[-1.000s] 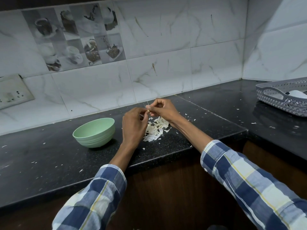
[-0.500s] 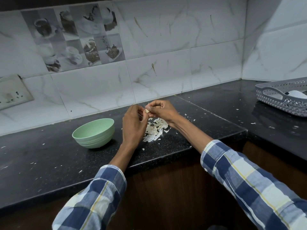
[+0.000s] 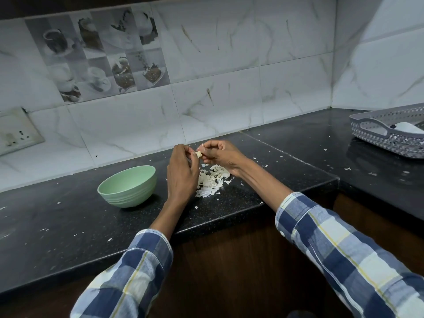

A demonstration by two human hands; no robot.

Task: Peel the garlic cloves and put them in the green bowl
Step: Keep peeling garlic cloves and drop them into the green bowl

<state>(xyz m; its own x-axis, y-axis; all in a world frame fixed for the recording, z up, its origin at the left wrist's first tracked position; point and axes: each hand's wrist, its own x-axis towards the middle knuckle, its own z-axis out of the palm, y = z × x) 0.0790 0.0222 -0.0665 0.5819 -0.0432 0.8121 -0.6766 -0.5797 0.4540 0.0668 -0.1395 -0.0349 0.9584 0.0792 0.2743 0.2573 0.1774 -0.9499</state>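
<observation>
above the desk (image 3: 68,226) your left hand (image 3: 181,173) and right hand (image 3: 221,154) pinch one garlic clove (image 3: 198,154); one green bowl (image 3: 127,185) left, one peel heap (image 3: 212,180) beneath, one basket (image 3: 387,131) far right.

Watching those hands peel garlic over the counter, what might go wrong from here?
The small garlic clove, pinched between the left hand and right hand, might slip and fall into the peel pile rather than the green bowl. Loose skins near the counter edge could drift off.
</observation>
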